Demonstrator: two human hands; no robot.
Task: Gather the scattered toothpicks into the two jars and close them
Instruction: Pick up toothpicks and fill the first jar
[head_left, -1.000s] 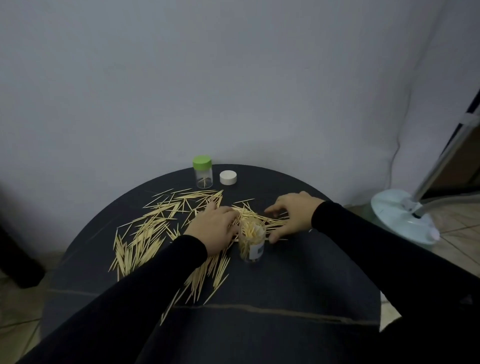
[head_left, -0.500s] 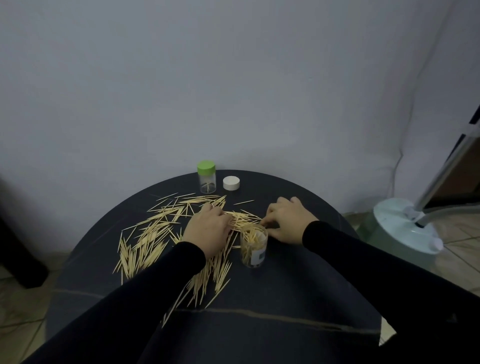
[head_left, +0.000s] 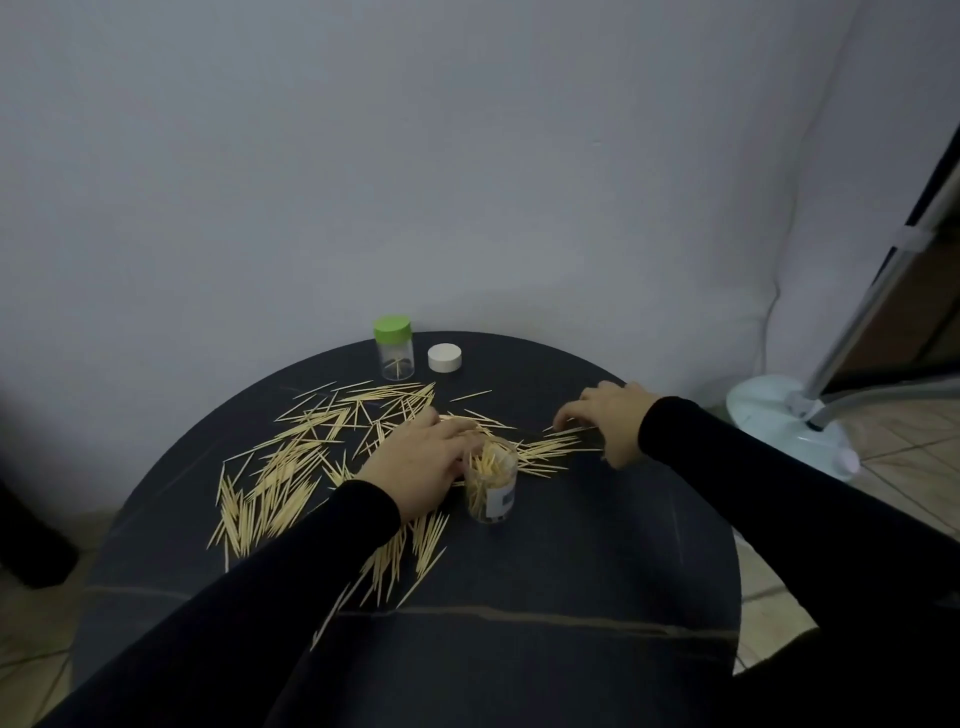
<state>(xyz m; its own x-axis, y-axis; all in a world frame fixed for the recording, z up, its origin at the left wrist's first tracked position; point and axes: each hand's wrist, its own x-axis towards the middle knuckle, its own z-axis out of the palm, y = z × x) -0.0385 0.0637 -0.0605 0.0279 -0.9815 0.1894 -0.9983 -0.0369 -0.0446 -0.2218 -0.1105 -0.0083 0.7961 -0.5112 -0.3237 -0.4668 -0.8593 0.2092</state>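
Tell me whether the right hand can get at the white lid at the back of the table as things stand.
Probably yes. The right hand is on toothpicks near the open jar; only bare table and one stray toothpick lie between it and the white lid.

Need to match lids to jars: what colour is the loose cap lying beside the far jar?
White. The loose cap shows clearly in the head view, right of the green-lidded jar.

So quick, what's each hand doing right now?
Left hand: open, resting flat on the toothpicks.
Right hand: fingers curled over toothpicks; an actual grip cannot be told.
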